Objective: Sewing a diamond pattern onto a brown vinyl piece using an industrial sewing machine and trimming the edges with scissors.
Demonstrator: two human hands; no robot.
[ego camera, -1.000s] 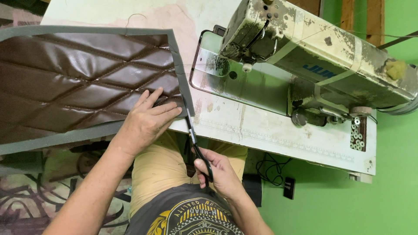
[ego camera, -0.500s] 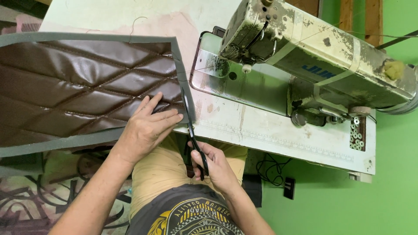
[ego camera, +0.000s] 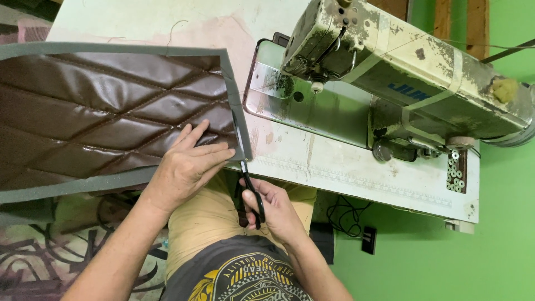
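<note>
Quilted brown panel (ego camera: 106,120), stitched in a diamond pattern and edged with a grey foam border (ego camera: 72,187), covers the left part of the pale sewing table (ego camera: 356,173) and overhangs its near edge. The left hand (ego camera: 186,167) lies open and flat on the panel's near right corner, fingers spread and pressing the material down. Just right of it, black scissors (ego camera: 248,181) run along the panel's right edge, their blades reaching up into the grey border there, so that a narrow grey strip (ego camera: 241,125) stands to the right of the blades. The right hand (ego camera: 276,212) is closed around the scissor handles, below the table edge and over the person's tan shorts (ego camera: 206,217). Further right, a worn, cream-coloured industrial sewing machine (ego camera: 401,72) stands on the table, well apart from both hands. Behind it is a green wall (ego camera: 501,223).
</note>
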